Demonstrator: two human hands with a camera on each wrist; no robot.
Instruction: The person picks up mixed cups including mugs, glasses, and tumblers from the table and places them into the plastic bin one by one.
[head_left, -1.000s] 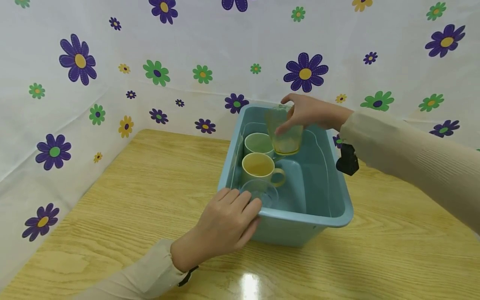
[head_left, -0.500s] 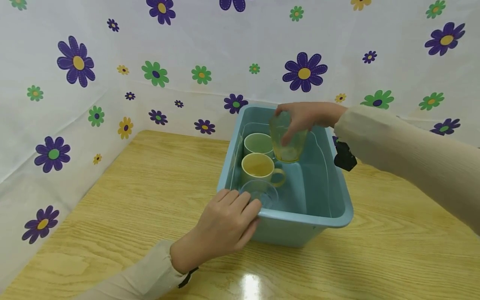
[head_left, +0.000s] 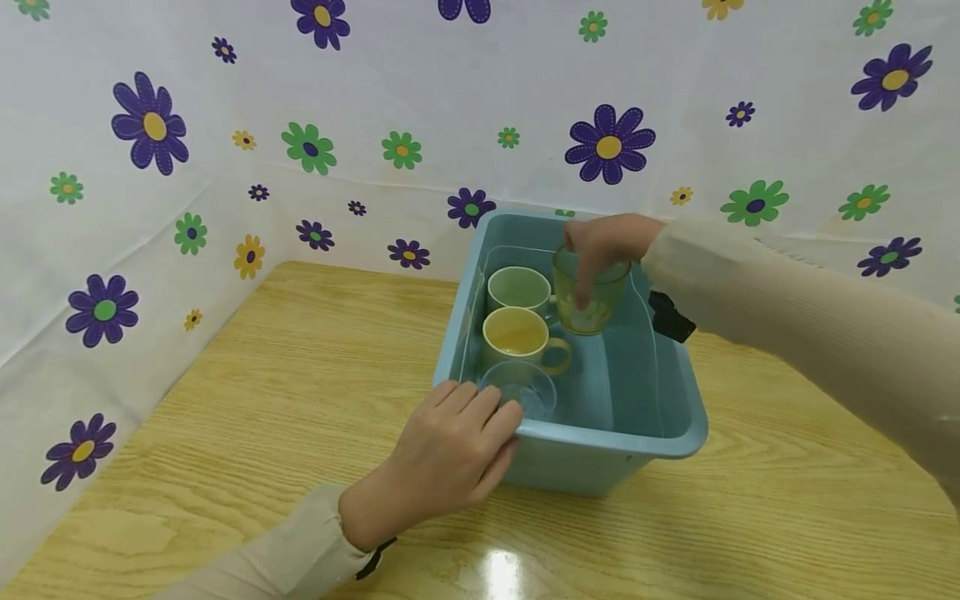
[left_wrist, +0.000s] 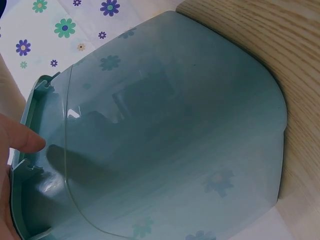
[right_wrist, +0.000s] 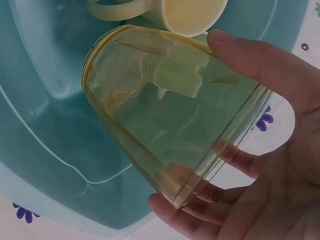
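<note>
My right hand (head_left: 603, 246) holds a clear yellow-tinted glass (head_left: 585, 304) by its rim, thumb on one side and fingers on the other. The glass hangs upright inside the back part of a blue plastic tub (head_left: 615, 442); the right wrist view shows the same glass (right_wrist: 150, 100) close up. My left hand (head_left: 453, 442) grips the tub's near-left rim, its thumb (left_wrist: 27, 140) below the rim on the outer wall. Along the tub's left side stand a green mug (head_left: 517, 287), a yellow mug (head_left: 516, 332) and a clear glass (head_left: 528, 392), partly hidden by my left hand.
The tub stands on a wood-grain table (head_left: 300, 375). Behind and to the left hangs a white sheet (head_left: 337, 100) printed with flowers, close to the tub's back edge. A black wrist strap piece (head_left: 670, 317) sits under my right sleeve.
My right hand has lowered the yellow glass deeper into the tub and moved it slightly right and nearer. My left hand stays in place on the rim.
</note>
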